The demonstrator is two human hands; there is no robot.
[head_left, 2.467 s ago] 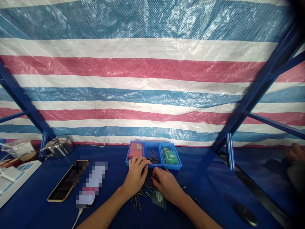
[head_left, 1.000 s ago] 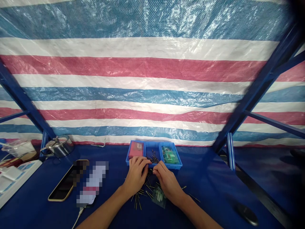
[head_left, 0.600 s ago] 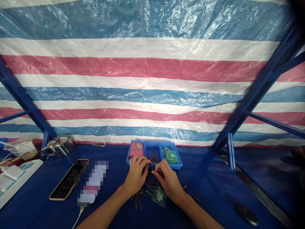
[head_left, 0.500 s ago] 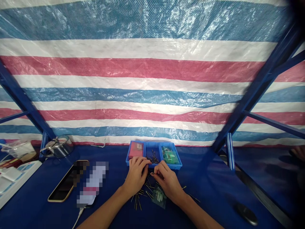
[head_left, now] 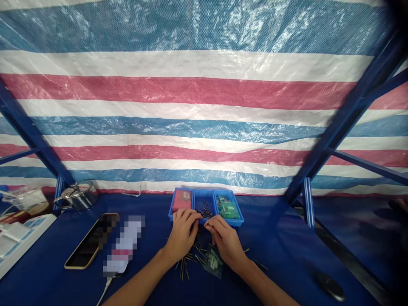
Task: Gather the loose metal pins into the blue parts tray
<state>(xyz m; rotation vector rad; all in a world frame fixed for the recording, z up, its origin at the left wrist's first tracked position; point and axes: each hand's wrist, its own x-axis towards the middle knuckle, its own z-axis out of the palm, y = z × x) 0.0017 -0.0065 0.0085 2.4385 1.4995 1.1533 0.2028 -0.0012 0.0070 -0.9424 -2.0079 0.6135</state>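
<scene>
A blue tray (head_left: 235, 222) with three compartments sits in front of my hands. It holds a red packet (head_left: 182, 199) on the left, thin dark rods like drill bits (head_left: 206, 211) in the middle, and green packets (head_left: 227, 206) on the right. My left hand (head_left: 183, 231) is curled at the tray's front left edge, thumb and fingertips close together. My right hand (head_left: 225, 238) pinches near the middle compartment. Whatever is between either hand's fingers is too small or hidden. Several loose rods (head_left: 183, 268) and a small clear bag (head_left: 213, 262) of pale pieces lie below the hands.
On the left are a phone (head_left: 91, 244), a blurred pale item with a cable (head_left: 123, 246), a lidded metal pot (head_left: 79, 196) and a white power strip (head_left: 28, 238). A black mouse-like object (head_left: 329, 285) lies at the right. Striped sheeting (head_left: 197, 89) hangs behind.
My right hand's fingertips have risen slightly toward the tray and the thumb has drawn in against the index finger. My left hand stays in place.
</scene>
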